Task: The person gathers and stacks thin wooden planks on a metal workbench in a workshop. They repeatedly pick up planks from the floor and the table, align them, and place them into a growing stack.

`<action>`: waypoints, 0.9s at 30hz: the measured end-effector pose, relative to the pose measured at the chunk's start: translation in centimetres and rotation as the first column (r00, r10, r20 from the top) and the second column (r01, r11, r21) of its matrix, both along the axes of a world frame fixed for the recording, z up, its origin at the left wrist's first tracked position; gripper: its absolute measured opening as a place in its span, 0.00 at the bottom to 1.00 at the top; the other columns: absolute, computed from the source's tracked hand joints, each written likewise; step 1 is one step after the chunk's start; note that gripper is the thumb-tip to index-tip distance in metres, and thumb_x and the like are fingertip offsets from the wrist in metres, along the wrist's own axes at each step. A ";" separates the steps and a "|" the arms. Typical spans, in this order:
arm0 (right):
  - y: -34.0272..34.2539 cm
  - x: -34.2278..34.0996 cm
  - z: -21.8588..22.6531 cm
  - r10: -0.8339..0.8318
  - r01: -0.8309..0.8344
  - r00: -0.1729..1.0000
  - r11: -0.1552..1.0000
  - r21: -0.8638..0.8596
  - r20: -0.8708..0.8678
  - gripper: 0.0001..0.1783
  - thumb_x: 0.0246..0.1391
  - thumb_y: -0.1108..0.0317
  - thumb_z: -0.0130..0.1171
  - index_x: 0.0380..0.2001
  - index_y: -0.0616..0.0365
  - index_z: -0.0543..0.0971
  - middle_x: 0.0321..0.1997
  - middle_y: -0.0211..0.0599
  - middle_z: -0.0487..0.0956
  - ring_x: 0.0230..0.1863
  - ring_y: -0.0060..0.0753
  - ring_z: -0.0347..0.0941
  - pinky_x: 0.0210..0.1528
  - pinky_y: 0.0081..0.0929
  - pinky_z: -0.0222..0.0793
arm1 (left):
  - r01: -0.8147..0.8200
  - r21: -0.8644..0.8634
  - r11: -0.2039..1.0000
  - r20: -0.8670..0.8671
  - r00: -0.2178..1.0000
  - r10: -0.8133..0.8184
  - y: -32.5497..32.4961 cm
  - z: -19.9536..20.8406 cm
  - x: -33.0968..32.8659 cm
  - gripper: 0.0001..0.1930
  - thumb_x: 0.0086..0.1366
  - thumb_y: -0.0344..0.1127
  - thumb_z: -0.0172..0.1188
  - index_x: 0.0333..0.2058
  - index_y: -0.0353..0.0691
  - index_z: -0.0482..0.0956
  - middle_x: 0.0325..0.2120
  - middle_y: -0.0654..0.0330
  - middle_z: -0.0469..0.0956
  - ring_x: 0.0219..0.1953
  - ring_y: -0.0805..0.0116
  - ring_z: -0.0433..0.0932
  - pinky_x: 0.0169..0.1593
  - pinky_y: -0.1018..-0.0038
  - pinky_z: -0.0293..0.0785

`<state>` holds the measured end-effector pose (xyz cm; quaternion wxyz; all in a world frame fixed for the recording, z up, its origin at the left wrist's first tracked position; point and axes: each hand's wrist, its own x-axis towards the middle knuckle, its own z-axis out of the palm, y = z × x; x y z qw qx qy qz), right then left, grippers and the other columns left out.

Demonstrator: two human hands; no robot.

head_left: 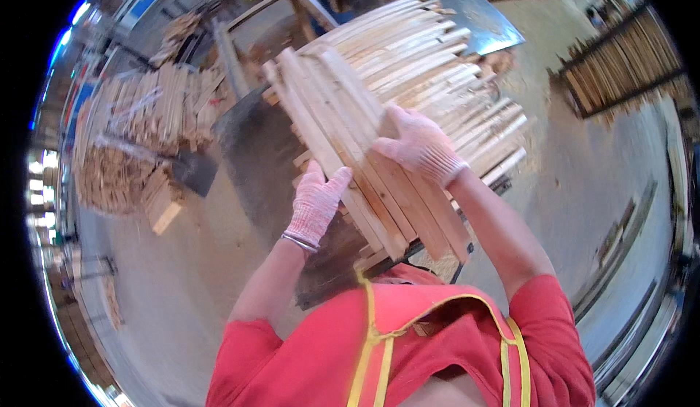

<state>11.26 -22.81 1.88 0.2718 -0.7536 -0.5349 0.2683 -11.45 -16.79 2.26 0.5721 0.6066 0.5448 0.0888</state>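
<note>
Several long pale wooden boards (346, 141) lie side by side in front of me, slanting from the upper left down toward my body. My left hand (319, 201), in a white-and-pink knit glove, is closed on the left edge of these boards, its thumb over the top. On their right side my right hand (421, 145), gloved alike, grips the boards with thumb and fingers toward their top face. The undersides of the boards and some fingertips are hidden. Beneath and beyond them, a stack of narrow wooden strips (415, 53) spreads out with uneven ends.
A dark worn surface (266, 166) extends left of the boards. Farther left stands a big bundled pile of wood pieces (138, 126). A shiny metal sheet (485, 17) lies beyond the strips. At far right is a rack of upright slats (620, 64), with long beams (620, 261) on the floor.
</note>
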 end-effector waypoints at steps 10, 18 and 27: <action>-14.3 6.8 -3.8 -0.423 0.477 0.857 0.867 0.143 -0.293 0.24 0.63 0.61 0.61 0.61 0.58 0.79 0.50 0.42 0.86 0.50 0.34 0.82 0.56 0.29 0.77 | 0.033 0.410 0.912 -0.077 0.997 -0.002 11.7 -2.1 -7.5 0.31 0.70 0.41 0.65 0.65 0.26 0.72 0.63 0.46 0.76 0.63 0.56 0.75 0.67 0.65 0.68; -22.7 4.7 -8.0 -0.662 0.626 0.262 0.670 -0.399 -0.702 0.42 0.61 0.57 0.67 0.74 0.52 0.62 0.47 0.39 0.82 0.37 0.28 0.79 0.35 0.31 0.79 | -0.226 -0.297 0.928 -0.023 0.973 0.230 -0.5 -1.8 -5.4 0.44 0.73 0.53 0.60 0.78 0.47 0.47 0.74 0.57 0.60 0.71 0.56 0.64 0.64 0.55 0.66; -19.7 4.8 -5.1 -0.625 0.436 0.380 0.771 -0.464 -0.682 0.38 0.62 0.57 0.64 0.69 0.60 0.62 0.36 0.38 0.79 0.26 0.28 0.77 0.27 0.31 0.78 | -0.261 -0.182 0.948 -0.073 0.965 0.252 -0.6 -2.1 -4.8 0.43 0.76 0.55 0.55 0.79 0.60 0.41 0.73 0.57 0.60 0.66 0.54 0.69 0.57 0.47 0.73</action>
